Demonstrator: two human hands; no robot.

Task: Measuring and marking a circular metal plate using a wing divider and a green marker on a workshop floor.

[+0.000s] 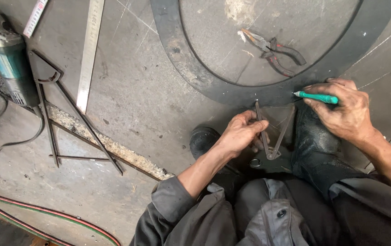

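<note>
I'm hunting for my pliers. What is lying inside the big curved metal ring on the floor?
Red-handled pliers lie on the steel floor inside the ring. The ring's upper part runs out of frame, so anything there is unseen.

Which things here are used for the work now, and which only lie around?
In use:
- green marker in the right hand
- metal compass held by the left hand
- curved steel band being marked

Lying about:
- pliers
- steel ruler
- angle grinder
- large dividers
- hoses
</note>
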